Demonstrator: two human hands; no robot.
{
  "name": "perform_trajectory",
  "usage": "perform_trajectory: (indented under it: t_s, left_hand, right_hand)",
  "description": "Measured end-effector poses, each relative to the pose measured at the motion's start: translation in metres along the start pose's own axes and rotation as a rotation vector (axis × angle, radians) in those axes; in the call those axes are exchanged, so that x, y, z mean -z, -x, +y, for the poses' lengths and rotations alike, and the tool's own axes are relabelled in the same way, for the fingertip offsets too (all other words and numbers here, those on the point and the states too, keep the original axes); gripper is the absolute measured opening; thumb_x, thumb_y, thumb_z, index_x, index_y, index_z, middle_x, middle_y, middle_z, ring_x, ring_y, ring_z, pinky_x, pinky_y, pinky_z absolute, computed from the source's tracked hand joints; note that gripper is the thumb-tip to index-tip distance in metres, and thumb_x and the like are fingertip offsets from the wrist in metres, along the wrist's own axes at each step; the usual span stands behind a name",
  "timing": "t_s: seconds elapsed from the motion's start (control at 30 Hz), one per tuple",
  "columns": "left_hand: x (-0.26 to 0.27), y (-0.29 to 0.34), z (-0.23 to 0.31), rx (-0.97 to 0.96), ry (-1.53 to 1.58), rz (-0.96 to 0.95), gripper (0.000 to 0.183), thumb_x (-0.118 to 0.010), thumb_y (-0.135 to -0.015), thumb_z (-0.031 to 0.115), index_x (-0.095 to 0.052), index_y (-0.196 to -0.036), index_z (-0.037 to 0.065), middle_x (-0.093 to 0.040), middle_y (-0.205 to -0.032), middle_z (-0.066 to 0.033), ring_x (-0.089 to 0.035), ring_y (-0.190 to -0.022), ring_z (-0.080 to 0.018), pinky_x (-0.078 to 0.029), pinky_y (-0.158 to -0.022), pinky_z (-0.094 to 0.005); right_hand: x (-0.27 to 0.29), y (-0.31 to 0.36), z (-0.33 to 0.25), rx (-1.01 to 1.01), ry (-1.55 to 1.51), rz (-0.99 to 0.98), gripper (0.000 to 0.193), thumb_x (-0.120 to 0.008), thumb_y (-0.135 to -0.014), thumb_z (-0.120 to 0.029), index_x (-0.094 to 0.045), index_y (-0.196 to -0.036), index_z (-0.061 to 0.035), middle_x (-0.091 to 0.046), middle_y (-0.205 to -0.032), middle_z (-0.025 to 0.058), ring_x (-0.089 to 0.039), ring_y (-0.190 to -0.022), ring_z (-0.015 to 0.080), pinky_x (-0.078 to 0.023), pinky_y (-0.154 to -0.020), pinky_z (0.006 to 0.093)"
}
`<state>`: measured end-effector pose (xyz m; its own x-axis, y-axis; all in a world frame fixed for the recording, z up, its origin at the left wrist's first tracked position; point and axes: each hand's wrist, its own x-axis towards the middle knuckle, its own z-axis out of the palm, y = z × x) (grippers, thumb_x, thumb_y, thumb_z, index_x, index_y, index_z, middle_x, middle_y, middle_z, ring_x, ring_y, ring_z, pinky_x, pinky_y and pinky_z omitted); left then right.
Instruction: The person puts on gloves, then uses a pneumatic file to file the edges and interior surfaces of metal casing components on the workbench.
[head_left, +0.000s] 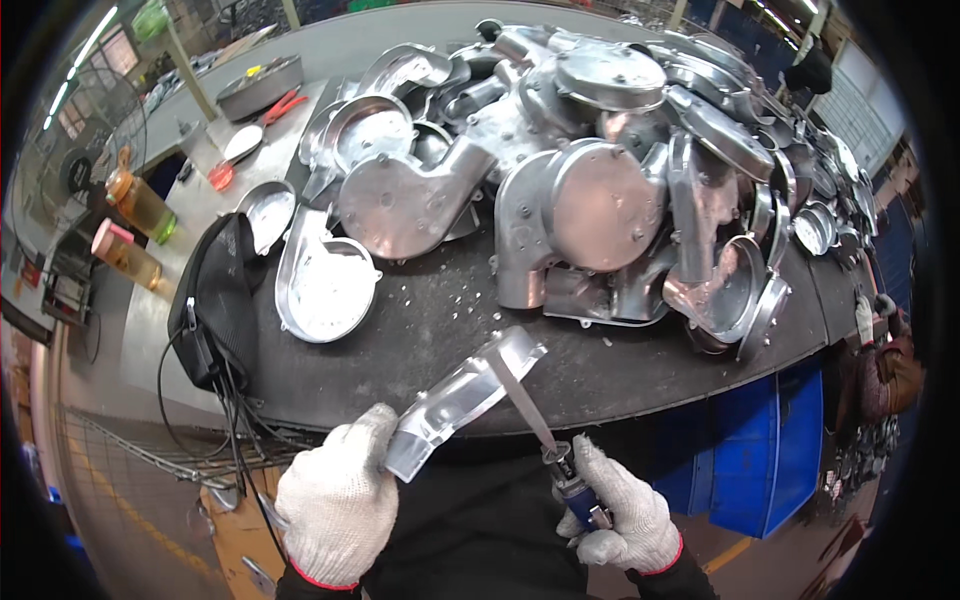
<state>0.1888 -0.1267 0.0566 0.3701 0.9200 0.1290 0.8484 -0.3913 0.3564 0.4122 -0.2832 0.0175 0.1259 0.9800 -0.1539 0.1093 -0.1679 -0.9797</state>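
Clamping the near end of a silvery metal piece [465, 400], the left grip [340, 495] (white-gloved, like the other) held it tilted. The right grip [628, 512] was wrapped around a blue tool [578, 495], whose flat blade [525, 400] overlapped the piece's far end. Beyond both grips, metal housings [605, 205] lay heaped on the dark worktop [425, 320].

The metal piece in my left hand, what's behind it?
Beyond the silver piece, the dark tabletop shows, with small pale bits on it. Whatever sits directly behind the piece is covered and can't be seen.
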Motion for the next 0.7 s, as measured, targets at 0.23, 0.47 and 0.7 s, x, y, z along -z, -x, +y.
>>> perform_trajectory:
  t_s: [0.23, 0.47, 0.7]
  left_hand:
    - [-0.01, 0.004, -0.016, -0.069, -0.026, -0.017, 0.051, -0.074, -0.07, 0.002, -0.07, -0.119, 0.015, -0.073, -0.095, -0.0079, -0.069, -0.07, -0.0335, -0.056, -0.065, -0.044]
    - [-0.013, 0.006, -0.025, -0.055, 0.036, -0.011, 0.05, -0.075, -0.071, 0.004, -0.07, -0.12, 0.014, -0.072, -0.094, -0.0076, -0.068, -0.07, -0.034, -0.055, -0.064, -0.0441]
    - [-0.01, 0.005, -0.021, -0.065, -0.012, -0.046, 0.051, -0.076, -0.072, 0.006, -0.069, -0.122, 0.014, -0.067, -0.086, -0.0081, -0.065, -0.064, -0.033, -0.052, -0.06, -0.0449]
  right_hand:
    - [-0.002, -0.003, -0.015, -0.23, 0.12, -0.227, 0.068, -0.063, -0.093, -0.005, -0.039, -0.156, 0.0025, -0.074, -0.104, 0.015, -0.076, -0.078, 0.0202, -0.061, -0.08, 0.0329]
    - [-0.005, -0.008, -0.015, -0.539, -0.017, -0.346, 0.07, -0.056, -0.096, -0.007, -0.03, -0.161, -0.004, -0.074, -0.105, 0.0145, -0.076, -0.079, 0.0213, -0.062, -0.08, 0.0336]
    - [-0.008, -0.011, -0.026, -0.543, -0.037, -0.305, 0.073, -0.057, -0.094, -0.002, -0.031, -0.162, -0.0058, -0.074, -0.106, 0.0133, -0.075, -0.078, 0.0198, -0.062, -0.079, 0.0321]
